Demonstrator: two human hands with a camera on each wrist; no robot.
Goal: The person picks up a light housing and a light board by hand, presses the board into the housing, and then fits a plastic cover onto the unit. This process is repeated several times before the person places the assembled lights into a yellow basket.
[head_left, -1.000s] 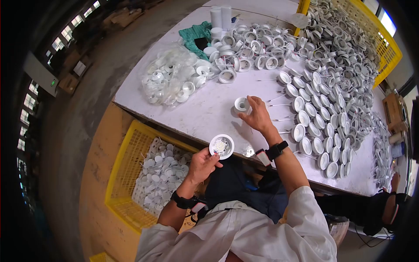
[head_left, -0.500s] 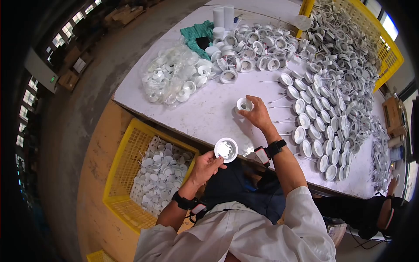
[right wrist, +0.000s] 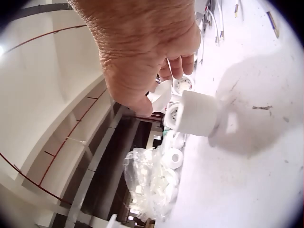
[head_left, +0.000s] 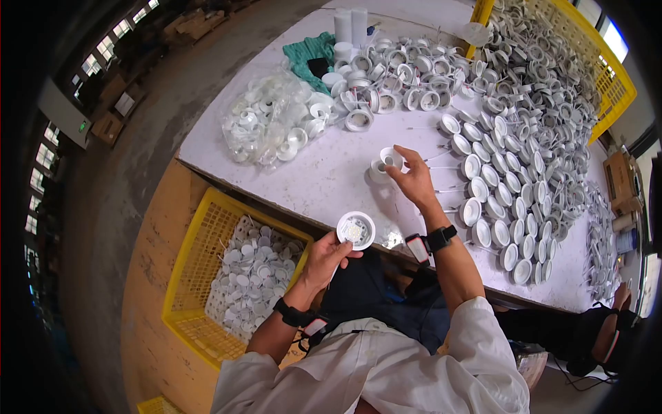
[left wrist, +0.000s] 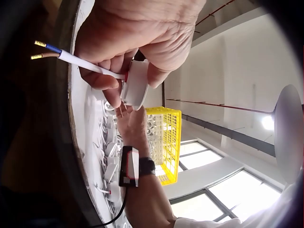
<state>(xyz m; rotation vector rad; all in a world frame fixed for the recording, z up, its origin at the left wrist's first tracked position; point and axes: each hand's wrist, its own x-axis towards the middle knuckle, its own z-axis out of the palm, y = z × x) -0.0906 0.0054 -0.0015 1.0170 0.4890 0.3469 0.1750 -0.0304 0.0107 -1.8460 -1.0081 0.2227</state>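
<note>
Pinched in my left hand (head_left: 324,263) is a round white housing (head_left: 356,231), its speckled inner face turned up. The left wrist view shows this housing (left wrist: 136,85) edge-on, with a white cable (left wrist: 88,65) running out past the fingers to bare-ended blue and brown wires. My right hand (head_left: 416,182) holds a thin white cup (head_left: 391,157) between thumb and fingers, above the table. Just beside it, a white cylinder (head_left: 378,171) stands on the tabletop; in the right wrist view the cup (right wrist: 162,96) is apart from the cylinder (right wrist: 198,114).
Rows of white housings (head_left: 480,188) with cables lie right of my right hand, before a large pile and a yellow crate (head_left: 616,90). A clear bag (head_left: 265,121) of white parts lies at left. Below the table edge, a yellow basket (head_left: 181,276) holds white discs.
My right hand has lifted the thin cup off the white cylinder, which stays on the table. My left hand has shifted slightly right since the earliest frame, still holding the housing.
</note>
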